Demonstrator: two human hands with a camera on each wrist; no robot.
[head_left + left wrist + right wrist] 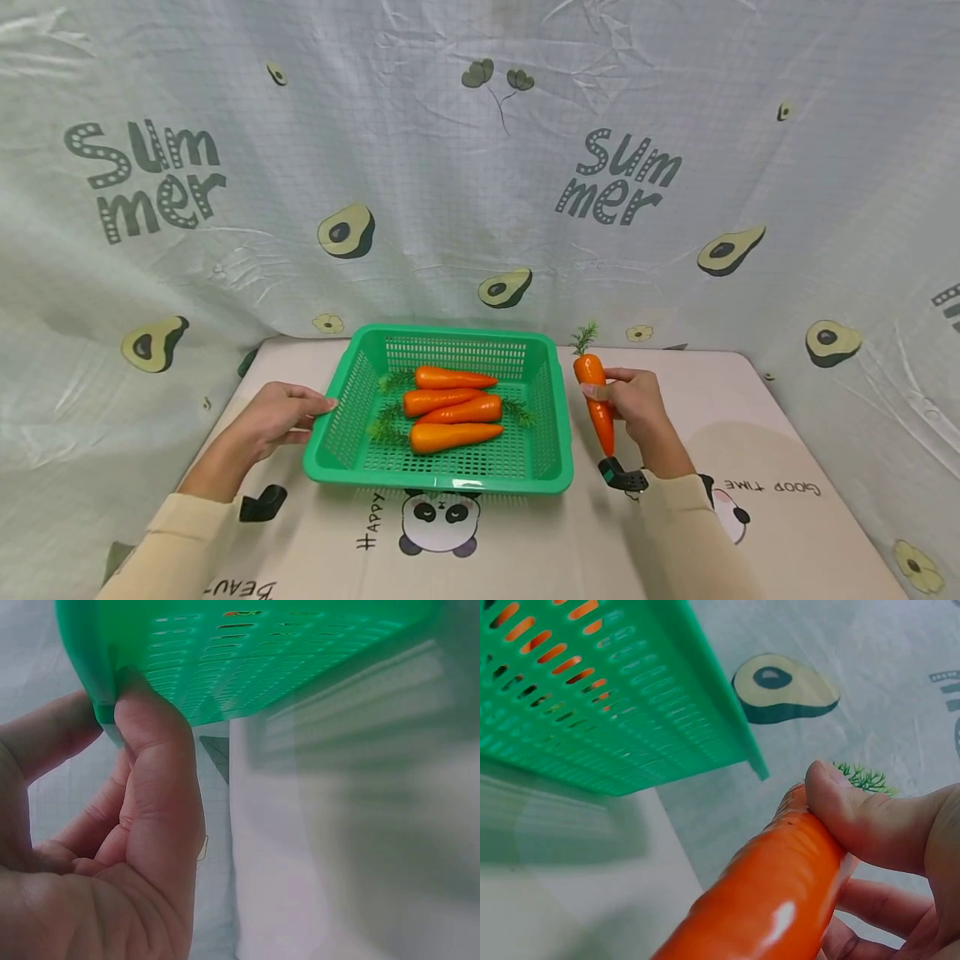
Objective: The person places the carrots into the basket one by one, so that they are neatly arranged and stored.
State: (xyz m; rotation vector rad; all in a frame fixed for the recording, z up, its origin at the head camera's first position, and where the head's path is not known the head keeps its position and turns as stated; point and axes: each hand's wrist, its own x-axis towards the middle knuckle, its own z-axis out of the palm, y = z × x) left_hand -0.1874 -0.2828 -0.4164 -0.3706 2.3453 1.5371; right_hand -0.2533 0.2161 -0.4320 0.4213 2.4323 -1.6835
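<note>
A green plastic basket with slotted walls is at the middle of the table. Inside it lie several orange carrots with green leafy tops, side by side. My left hand pinches the basket's left rim between thumb and fingers; the left wrist view shows the thumb against the green wall. To the right of the basket, my right hand holds another carrot, leafy top away from me and tip toward me. In the right wrist view this carrot is close to the basket's side, with the thumb over it.
A pale printed cloth with a panda covers the table. Behind and at both sides hangs a whitish curtain with avocado prints. Black wrist-camera pieces sit at both wrists.
</note>
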